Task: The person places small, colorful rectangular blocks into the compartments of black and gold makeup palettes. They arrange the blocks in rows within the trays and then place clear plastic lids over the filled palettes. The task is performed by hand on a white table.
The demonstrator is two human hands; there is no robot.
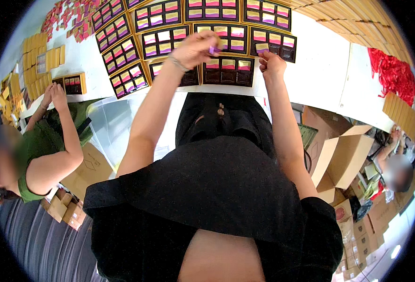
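Observation:
Several dark trays with gold rims (273, 43) lie in rows on a white table (320, 70), each holding small bars in pink, yellow and purple wrappers. My left hand (195, 47) is raised over the trays and pinches a small purple bar (214, 50) between its fingertips. My right hand (269, 61) hovers over the nearest tray (229, 71) and holds another purple bar (262, 47) at the tray behind it. A bracelet sits on my left wrist.
A person in green at the left works with both hands on a small tray (73, 83). Gold boxes (38, 61) and pink wrappers (75, 19) lie at the far left. Red ribbon (395, 75) sits at the right. Open cardboard boxes (344, 160) stand below, beside another person.

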